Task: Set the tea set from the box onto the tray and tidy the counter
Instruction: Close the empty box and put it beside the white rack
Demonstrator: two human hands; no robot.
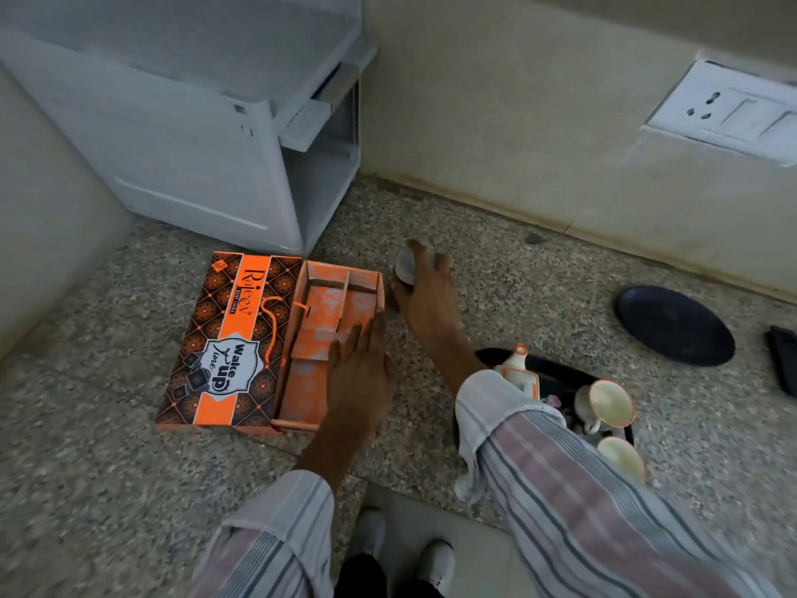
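An orange and black tea-set box [310,338] lies open on the speckled counter, its lid [224,343] folded flat to the left and its cardboard dividers showing. My left hand [360,373] rests flat and open on the box's right wall. Just right of the box's far corner, my right hand [425,291] grips a small pale cup [405,265]. A dark tray [560,373] at the right holds a white and orange teapot [519,371] and two cups [608,403], partly hidden by my right sleeve.
A white plastic appliance [207,123] stands at the back left against the wall. A dark blue plate [675,323] lies at the right, with a black object [782,360] beyond it at the frame edge. A wall socket [724,110] sits on the back wall.
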